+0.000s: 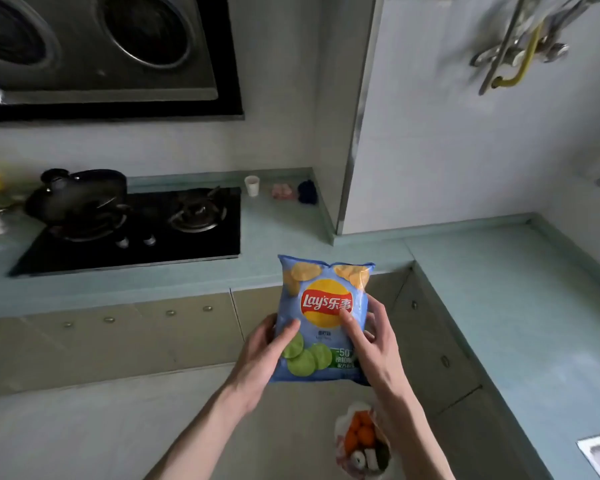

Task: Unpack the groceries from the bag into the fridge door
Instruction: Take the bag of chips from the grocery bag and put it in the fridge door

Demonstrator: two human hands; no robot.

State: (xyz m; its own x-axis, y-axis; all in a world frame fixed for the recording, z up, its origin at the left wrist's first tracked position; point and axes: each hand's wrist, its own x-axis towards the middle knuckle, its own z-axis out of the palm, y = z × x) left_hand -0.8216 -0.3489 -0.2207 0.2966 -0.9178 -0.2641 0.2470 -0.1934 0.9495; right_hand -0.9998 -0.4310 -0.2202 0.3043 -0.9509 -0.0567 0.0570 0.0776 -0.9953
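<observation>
A light blue bag of crisps [321,306] with a red and yellow logo and green lime slices is held upright in front of me, above the floor. My left hand [262,358] grips its lower left edge, thumb on the front. My right hand [369,344] grips its right side, thumb pressing near the logo. Below my right forearm a plastic grocery bag [361,445] sits on the floor, open, with orange fruit and other items inside. No fridge door is in view.
A pale blue L-shaped counter [499,289] runs along the wall and to the right. A black gas hob [136,230] carries a dark pot [80,195]. A white cup [252,185] stands behind it. A range hood [101,53] hangs above.
</observation>
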